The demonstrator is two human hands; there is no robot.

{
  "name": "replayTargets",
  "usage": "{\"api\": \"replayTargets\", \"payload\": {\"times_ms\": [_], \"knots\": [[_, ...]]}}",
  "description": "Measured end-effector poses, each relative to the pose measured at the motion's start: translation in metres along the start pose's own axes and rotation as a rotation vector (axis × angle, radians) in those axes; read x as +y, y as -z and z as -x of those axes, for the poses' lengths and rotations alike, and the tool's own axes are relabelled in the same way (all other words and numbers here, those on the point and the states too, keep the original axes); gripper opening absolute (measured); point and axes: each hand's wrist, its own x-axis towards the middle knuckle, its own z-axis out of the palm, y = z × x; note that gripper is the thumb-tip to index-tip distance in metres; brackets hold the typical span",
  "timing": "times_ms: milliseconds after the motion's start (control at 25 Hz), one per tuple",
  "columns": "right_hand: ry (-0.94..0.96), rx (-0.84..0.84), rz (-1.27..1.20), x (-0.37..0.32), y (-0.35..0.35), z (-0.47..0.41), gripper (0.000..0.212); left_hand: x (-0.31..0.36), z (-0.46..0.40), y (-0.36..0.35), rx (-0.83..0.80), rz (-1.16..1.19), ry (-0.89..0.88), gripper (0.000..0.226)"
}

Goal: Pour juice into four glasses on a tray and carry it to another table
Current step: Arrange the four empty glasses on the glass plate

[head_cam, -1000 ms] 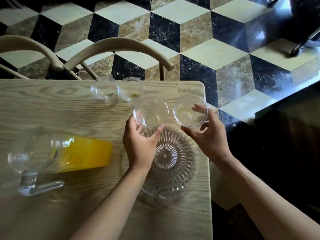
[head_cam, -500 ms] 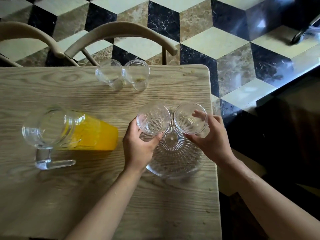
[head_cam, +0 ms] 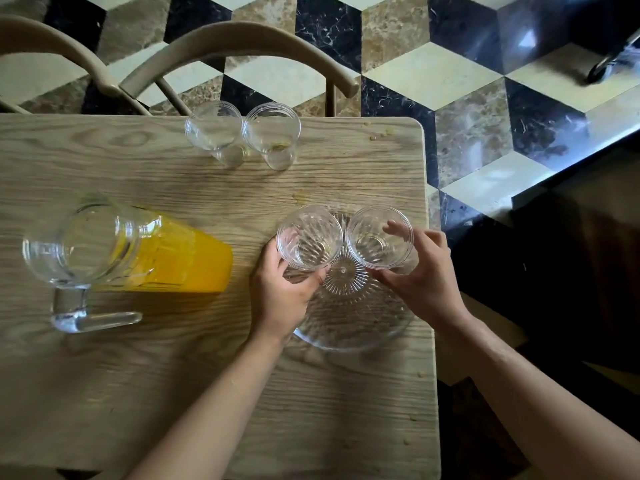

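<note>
At the table's near right corner, my left hand (head_cam: 282, 299) and right hand (head_cam: 427, 285) each wrap an empty glass, left glass (head_cam: 309, 238) and right glass (head_cam: 380, 236), on the ribbed glass tray (head_cam: 353, 327), apparently grouping them for pouring. Leftward stands the juice pitcher (head_cam: 138, 252); two spare glasses (head_cam: 242, 135) wait farthest. No lettering visible.

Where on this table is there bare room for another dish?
Bare wood lies near the front edge, below the jug and tray, and between the jug and the two far glasses. It is crowded where both hands hold glasses over the tray.
</note>
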Motion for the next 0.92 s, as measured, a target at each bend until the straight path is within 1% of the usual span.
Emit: {"api": "replayTargets", "payload": {"times_ms": [360, 440, 520, 600, 680, 760, 840, 920], "knots": [[-0.035, -0.014, 0.011, 0.000, -0.001, -0.004, 0.082, -0.008, 0.001, -0.005, -0.013, 0.018, 0.065, 0.084], [-0.041, -0.031, 0.026, 0.004, 0.001, -0.006, 0.090, -0.008, 0.002, -0.003, -0.021, 0.018, 0.081, 0.093], [-0.052, -0.055, 0.030, 0.007, 0.005, -0.007, 0.107, -0.006, 0.002, 0.001, -0.022, 0.009, 0.095, 0.113], [-0.057, -0.078, 0.025, 0.006, 0.010, -0.007, 0.120, 0.000, 0.005, 0.006, -0.026, -0.008, 0.084, 0.124], [-0.028, -0.108, 0.033, 0.002, 0.015, -0.001, 0.125, 0.010, 0.015, 0.012, -0.035, -0.031, 0.084, 0.123], [0.003, -0.101, 0.047, -0.007, 0.025, 0.007, 0.125, 0.029, 0.031, 0.017, -0.032, -0.041, 0.064, 0.120], [-0.009, -0.097, 0.059, -0.021, 0.036, 0.012, 0.126, 0.048, 0.047, 0.022, -0.044, -0.065, 0.050, 0.116], [-0.033, -0.095, 0.067, -0.038, 0.043, 0.018, 0.127, 0.065, 0.060, 0.030, -0.013, -0.071, 0.016, 0.111]]}}
